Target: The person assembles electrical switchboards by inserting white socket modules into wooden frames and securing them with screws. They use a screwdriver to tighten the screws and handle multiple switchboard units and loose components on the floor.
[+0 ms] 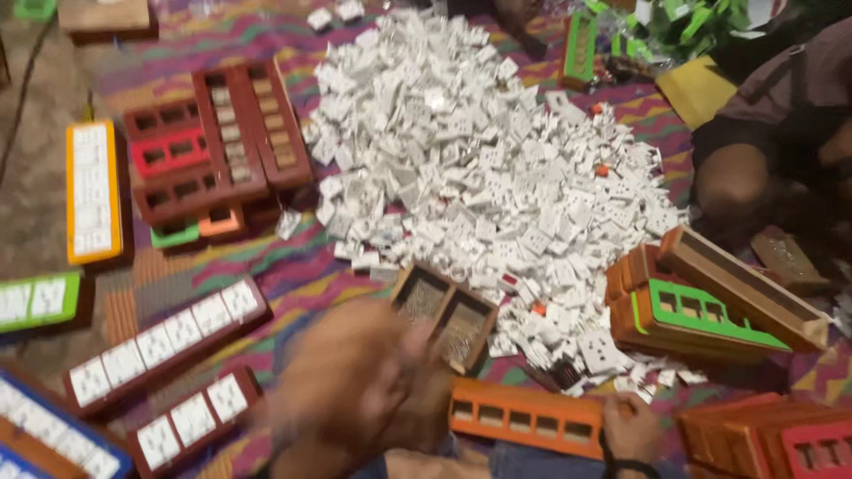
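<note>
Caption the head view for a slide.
Left hand blurred beside a brown two-slot frame; right hand on an orange frame, white socket pile beyond.

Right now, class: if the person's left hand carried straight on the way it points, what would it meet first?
Probably the brown two-slot frame just beyond the blurred left hand, then the heap of white sockets; blur leaves depth unclear.

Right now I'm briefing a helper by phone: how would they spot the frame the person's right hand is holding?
Start at the big heap of white socket pieces in the middle of the patterned cloth and come down to its near edge. There the right hand grips an orange frame lying flat. Unlike the filled brown strips to the left, its row of rectangular slots is empty.
</note>
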